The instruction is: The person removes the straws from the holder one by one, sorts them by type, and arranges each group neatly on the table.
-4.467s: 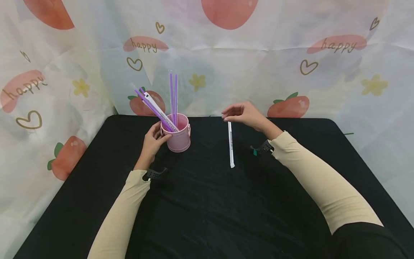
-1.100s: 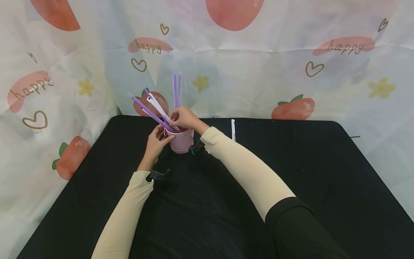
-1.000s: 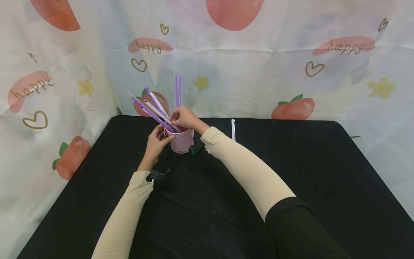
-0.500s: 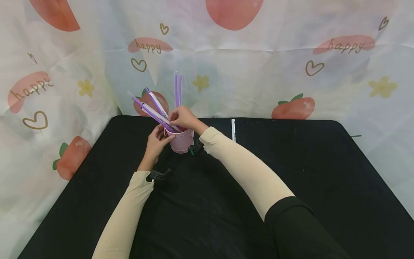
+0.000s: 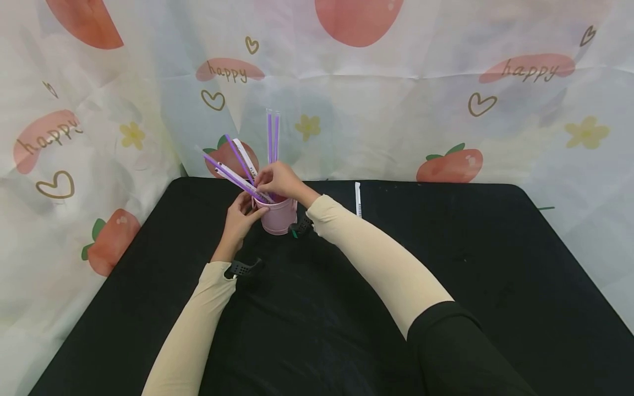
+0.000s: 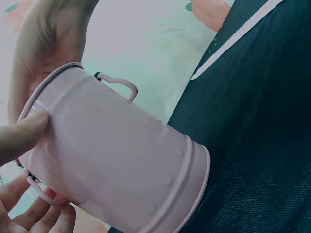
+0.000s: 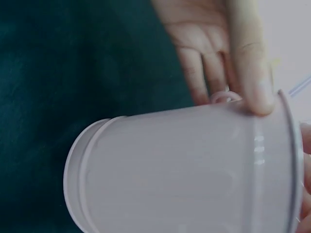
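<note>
A pink metal bucket (image 5: 278, 218) with small side handles stands upright near the table's back edge. My left hand (image 5: 238, 220) grips its left side, the thumb (image 6: 26, 130) on the outer wall just below the rim and the other fingers round by a handle. Several purple straws (image 5: 273, 137) in clear wrappers and white paper-wrapped straws (image 5: 245, 156) lean out of the bucket. My right hand (image 5: 281, 179) is at the mouth, its fingertips pinching a white-wrapped straw low down; the exact grip is partly hidden. In the right wrist view, its fingers (image 7: 306, 170) show behind the rim.
Another white-wrapped straw (image 5: 358, 199) lies on the black tablecloth (image 5: 317, 308) right of the bucket, partly behind the right forearm. A printed fabric backdrop (image 5: 371, 121) hangs directly behind and to the left of the table.
My right hand has gone from a straw on the table leftward to the bucket. In the last second, the white-wrapped straws there have spread apart. My left hand keeps its grip.
</note>
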`<state>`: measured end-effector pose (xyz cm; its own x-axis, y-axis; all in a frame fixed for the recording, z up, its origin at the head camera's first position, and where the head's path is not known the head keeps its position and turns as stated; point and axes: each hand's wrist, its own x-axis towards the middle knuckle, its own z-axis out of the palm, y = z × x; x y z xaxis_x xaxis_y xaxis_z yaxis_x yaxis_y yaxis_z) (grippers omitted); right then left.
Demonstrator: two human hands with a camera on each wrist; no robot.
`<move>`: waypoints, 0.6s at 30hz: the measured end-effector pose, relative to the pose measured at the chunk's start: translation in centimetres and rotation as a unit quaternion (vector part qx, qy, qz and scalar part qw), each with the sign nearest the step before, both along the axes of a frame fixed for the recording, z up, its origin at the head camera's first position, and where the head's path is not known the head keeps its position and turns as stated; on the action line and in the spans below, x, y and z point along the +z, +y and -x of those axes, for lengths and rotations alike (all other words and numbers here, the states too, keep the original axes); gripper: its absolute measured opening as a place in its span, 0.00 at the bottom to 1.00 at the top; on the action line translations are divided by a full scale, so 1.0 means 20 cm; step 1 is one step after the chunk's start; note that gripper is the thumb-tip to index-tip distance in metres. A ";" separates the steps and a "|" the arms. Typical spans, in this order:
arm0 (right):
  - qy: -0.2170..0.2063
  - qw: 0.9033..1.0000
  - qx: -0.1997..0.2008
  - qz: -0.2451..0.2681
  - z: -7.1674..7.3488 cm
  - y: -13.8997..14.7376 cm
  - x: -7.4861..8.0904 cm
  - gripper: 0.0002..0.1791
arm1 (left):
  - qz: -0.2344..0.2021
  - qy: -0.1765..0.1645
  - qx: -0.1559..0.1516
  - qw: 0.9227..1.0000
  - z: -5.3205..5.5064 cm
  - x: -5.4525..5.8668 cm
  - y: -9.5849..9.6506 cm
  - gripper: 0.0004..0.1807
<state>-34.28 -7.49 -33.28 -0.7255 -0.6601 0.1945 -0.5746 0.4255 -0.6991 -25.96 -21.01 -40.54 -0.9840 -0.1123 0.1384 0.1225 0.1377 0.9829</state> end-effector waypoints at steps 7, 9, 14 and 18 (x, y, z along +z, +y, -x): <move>0.000 1.000 0.030 0.008 -0.01 -0.01 0.05 0.06 | -0.010 -0.009 -0.001 1.000 -0.01 0.02 0.00 0.35; 0.002 0.999 0.038 -0.002 -0.02 -0.01 0.05 0.06 | -0.008 -0.003 -0.001 1.000 -0.01 0.02 0.00 0.35; 0.006 0.999 0.040 -0.012 -0.03 -0.02 0.03 0.04 | -0.012 -0.005 -0.003 1.000 -0.01 0.02 0.01 0.36; 0.011 1.000 0.013 -0.022 -0.03 -0.03 0.01 0.04 | -0.006 -0.009 -0.001 1.000 -0.01 0.01 0.01 0.37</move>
